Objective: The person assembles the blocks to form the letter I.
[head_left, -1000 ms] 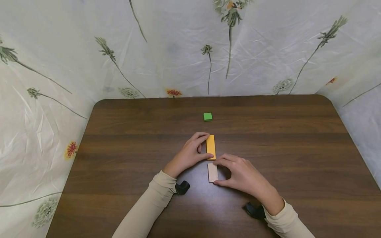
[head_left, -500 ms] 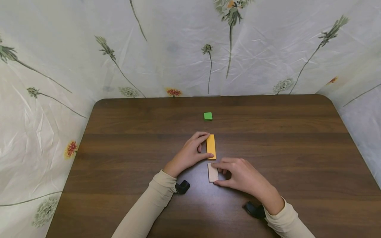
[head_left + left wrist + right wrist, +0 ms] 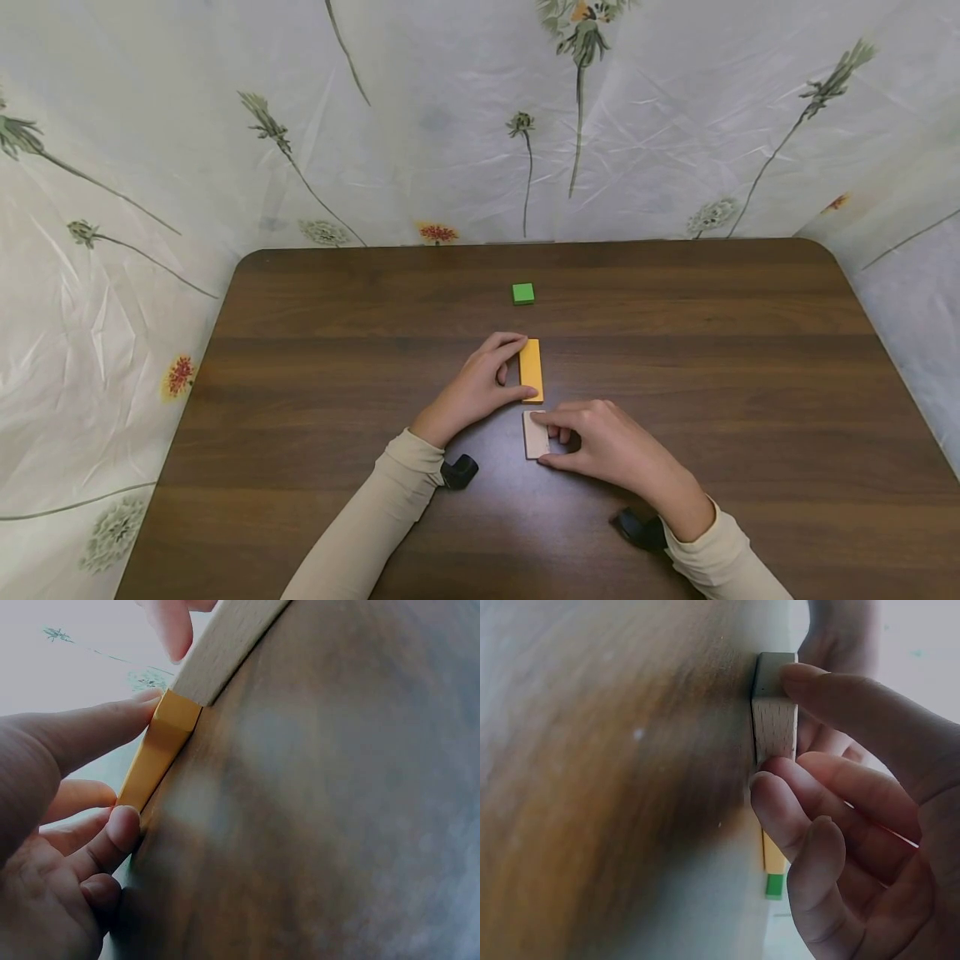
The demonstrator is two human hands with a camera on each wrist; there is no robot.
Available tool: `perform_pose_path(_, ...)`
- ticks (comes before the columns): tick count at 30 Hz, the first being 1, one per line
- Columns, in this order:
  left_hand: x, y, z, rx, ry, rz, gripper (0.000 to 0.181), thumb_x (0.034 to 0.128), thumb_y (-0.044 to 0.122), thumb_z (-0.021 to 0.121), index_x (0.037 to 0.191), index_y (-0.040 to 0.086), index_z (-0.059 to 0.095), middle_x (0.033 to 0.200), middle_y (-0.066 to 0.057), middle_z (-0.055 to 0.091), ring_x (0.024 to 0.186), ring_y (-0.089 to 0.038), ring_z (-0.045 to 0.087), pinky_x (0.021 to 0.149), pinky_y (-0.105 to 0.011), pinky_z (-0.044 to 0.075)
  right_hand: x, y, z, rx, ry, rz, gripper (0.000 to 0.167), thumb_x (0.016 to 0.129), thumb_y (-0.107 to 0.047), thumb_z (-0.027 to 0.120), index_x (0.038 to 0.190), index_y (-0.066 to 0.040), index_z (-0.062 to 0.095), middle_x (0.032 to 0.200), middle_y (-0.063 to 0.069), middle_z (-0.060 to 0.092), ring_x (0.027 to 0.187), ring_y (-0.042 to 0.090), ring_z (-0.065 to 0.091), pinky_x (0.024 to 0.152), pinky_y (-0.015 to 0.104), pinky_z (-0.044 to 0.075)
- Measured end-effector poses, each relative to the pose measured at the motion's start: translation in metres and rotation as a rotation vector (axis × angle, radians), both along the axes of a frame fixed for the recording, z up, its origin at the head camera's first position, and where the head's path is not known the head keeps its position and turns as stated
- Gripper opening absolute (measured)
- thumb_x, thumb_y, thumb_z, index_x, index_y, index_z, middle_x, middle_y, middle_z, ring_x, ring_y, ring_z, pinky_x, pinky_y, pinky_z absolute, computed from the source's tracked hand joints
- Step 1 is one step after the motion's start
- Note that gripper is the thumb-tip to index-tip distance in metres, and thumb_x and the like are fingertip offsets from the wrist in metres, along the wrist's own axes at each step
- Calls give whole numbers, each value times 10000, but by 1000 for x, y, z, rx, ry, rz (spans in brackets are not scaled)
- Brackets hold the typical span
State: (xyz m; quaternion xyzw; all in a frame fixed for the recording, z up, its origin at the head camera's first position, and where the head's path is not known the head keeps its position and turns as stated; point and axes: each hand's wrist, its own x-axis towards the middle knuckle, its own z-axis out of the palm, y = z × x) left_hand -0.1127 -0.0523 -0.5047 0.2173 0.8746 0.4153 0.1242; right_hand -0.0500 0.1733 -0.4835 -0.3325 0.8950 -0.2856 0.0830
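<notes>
A long yellow block [image 3: 531,367] lies flat near the middle of the wooden table. My left hand [image 3: 472,387] pinches it lengthwise, thumb at the near end and a fingertip at the far end. Just nearer lies a shorter pale wooden block [image 3: 535,437], roughly in line with the yellow one; a narrow gap shows from the head. My right hand [image 3: 611,442] holds this pale block, thumb at its near end and index finger over its far part. In the right wrist view the other fingers [image 3: 776,810] curl beside its long side. A small green block [image 3: 522,293] sits farther back, untouched.
The dark brown table [image 3: 337,317] has rounded far corners. A pale flowered sheet [image 3: 420,125] hangs behind it and along its sides. Black wrist-worn devices [image 3: 461,472] sit under both sleeves, close above the tabletop.
The right index finger has shifted from the pale block's far corner onto its top, and the right knuckles have lowered slightly. The left hand and the blocks have stayed put.
</notes>
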Motion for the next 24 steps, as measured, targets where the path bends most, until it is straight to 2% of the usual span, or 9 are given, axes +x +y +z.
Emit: perform_pose_path(24, 0, 0, 0, 7, 2, -4, 764, 903, 328, 815, 1543, 77, 482, 1525, -28, 480, 758, -83, 476, 716, -211, 431, 0, -1, 2, 21, -24, -10, 455, 844, -283, 874, 1244, -95, 763, 806, -100, 673, 709, -10, 566, 629, 179, 470)
